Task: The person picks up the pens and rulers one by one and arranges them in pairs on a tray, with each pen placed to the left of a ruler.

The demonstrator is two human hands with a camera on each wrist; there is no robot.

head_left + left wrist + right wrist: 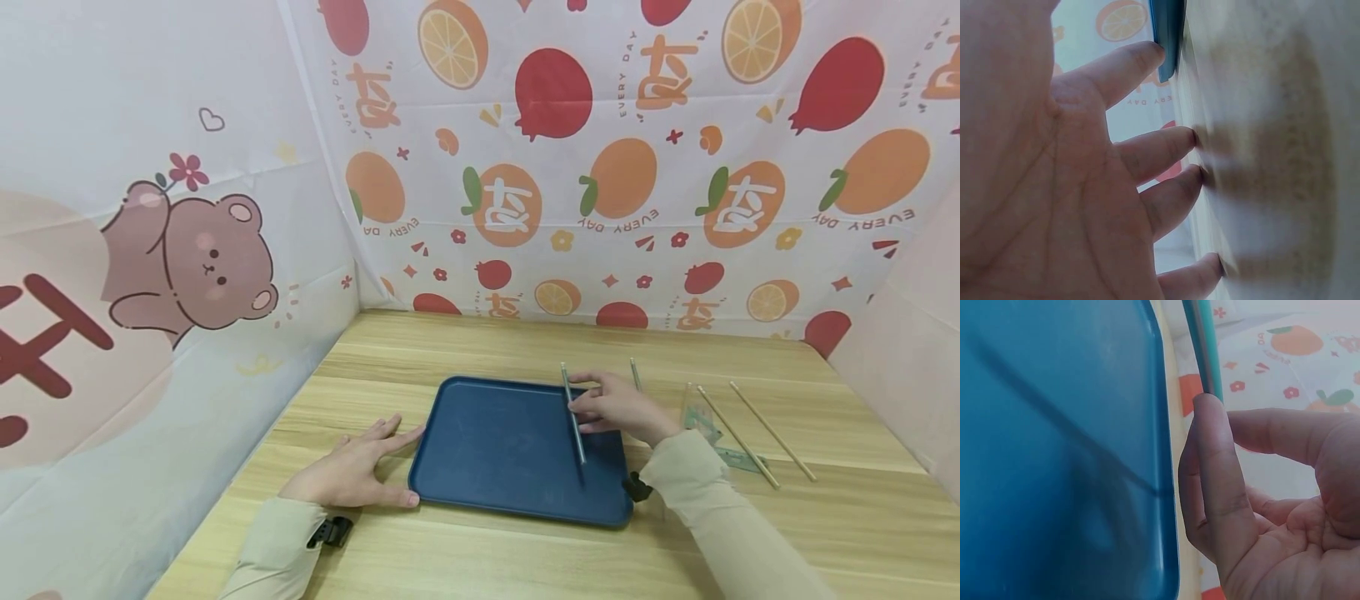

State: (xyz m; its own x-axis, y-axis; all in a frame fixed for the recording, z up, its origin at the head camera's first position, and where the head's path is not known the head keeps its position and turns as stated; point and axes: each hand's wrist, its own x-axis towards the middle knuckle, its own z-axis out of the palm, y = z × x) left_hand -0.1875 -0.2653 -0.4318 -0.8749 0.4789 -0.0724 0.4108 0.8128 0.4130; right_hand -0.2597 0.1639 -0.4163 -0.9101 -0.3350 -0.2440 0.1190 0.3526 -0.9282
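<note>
My right hand [618, 408] pinches a slim green pencil [578, 442] between thumb and fingers, over the right part of a dark blue tray [510, 442]. In the right wrist view the pencil [1205, 344] shows teal and grey faces, rising from the fingertips, and its shadow falls across the tray. My left hand [356, 471] rests with spread fingers on the table at the tray's left side, thumb and index finger at its rim. In the left wrist view one fingertip meets the tray's edge [1169, 37], while the other fingertips stand on the tabletop.
Right of the tray, two pale pencil-like sticks [772, 429] lie slanted beside clear, green-tinted flat pieces [741, 459]. Another thin stick [635, 372] shows partly behind my right hand. Printed cloth walls [555, 275] bound the wooden table [487, 558] at the back and sides.
</note>
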